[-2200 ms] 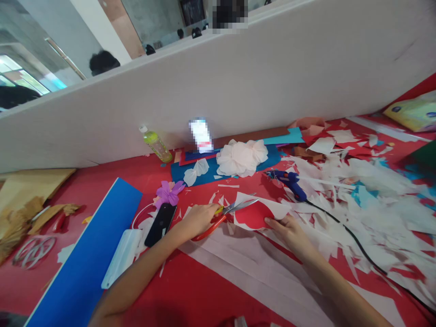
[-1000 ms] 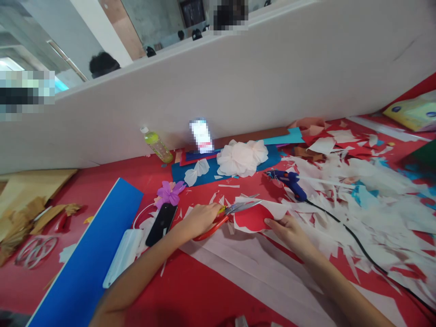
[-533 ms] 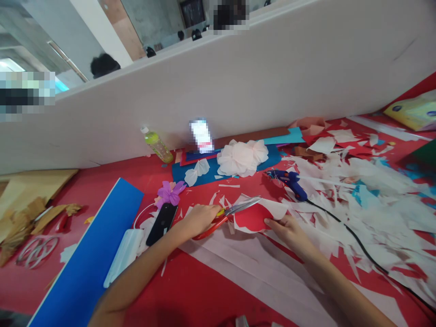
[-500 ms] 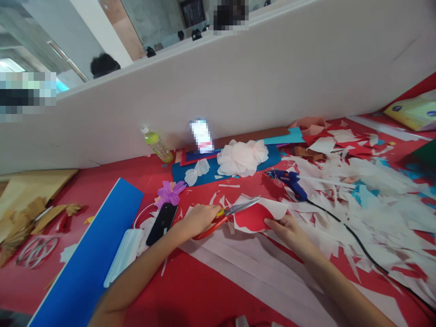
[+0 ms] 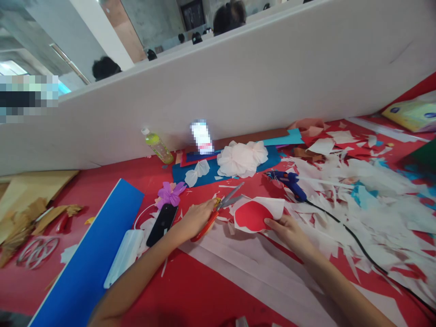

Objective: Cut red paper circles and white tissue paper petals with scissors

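Over red table (image 5: 200,286), gripping orange-handled scissors (image 5: 223,204), blades parted, in left hand (image 5: 197,219) and pinching angular white paper (image 5: 275,207) beneath rounded red piece (image 5: 251,215) in right hand (image 5: 288,229).

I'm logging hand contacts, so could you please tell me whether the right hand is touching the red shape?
Touching: the head view shows the right hand with its thumb lying over the right edge of the red shape.

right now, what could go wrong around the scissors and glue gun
The scissors stand open right beside the white paper, so they might nick the red shape. The right grip, on that paper, could perhaps be cut in a slip. The glue gun lies beside loose scraps; if hot, which I can't tell, it might scorch them.
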`<state>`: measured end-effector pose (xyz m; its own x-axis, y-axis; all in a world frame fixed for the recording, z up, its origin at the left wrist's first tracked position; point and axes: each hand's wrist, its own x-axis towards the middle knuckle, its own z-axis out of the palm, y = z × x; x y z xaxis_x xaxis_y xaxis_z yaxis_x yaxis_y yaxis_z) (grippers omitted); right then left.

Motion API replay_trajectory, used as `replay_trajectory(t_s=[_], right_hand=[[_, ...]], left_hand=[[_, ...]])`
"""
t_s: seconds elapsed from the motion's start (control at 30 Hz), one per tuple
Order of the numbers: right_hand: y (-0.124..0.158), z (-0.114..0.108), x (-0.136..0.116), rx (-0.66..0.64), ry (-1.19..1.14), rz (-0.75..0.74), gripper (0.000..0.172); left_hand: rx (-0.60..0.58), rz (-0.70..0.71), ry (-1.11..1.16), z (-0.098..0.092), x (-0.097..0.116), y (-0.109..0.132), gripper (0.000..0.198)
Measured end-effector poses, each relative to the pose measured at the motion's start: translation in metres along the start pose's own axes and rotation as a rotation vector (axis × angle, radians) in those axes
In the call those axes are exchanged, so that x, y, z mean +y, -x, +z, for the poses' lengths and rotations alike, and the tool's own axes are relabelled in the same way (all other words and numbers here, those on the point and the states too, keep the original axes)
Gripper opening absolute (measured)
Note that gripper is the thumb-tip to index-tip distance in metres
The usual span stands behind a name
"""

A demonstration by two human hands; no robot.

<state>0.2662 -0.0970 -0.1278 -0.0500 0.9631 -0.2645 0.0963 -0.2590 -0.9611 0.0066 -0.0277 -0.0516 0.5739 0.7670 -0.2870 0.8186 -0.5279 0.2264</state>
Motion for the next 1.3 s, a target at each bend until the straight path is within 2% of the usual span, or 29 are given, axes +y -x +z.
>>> replay_trajectory(t_s=[0.07,0.2,0.37,0.6,0.83,1.3], right_hand=[[0.001,0.000,-0.001,-0.002,0.007,-0.015,0.037],[0.004,0.001,-0.008,-0.007,-0.015,-0.042,0.034],[0.005,0.002,-0.012,-0.005,0.016,-0.032,0.037],[0.003,0.000,-0.007,0.062,0.020,-0.024,0.040],[0.004,0.000,-0.003,0.075,-0.015,-0.026,0.039],[0.005,0.001,-0.011,0.071,0.047,-0.021,0.041]], left_hand=[[-0.035,-0.003,-0.081,-0.003,0.005,0.001,0.043],[-0.082,0.004,-0.152,-0.003,0.012,0.000,0.035],[-0.048,0.030,-0.187,0.004,0.011,0.000,0.033],[-0.056,0.041,-0.198,0.007,0.010,0.001,0.036],[-0.023,0.059,-0.214,0.011,0.008,0.003,0.034],[0.016,0.069,-0.201,0.003,0.014,0.005,0.025]])
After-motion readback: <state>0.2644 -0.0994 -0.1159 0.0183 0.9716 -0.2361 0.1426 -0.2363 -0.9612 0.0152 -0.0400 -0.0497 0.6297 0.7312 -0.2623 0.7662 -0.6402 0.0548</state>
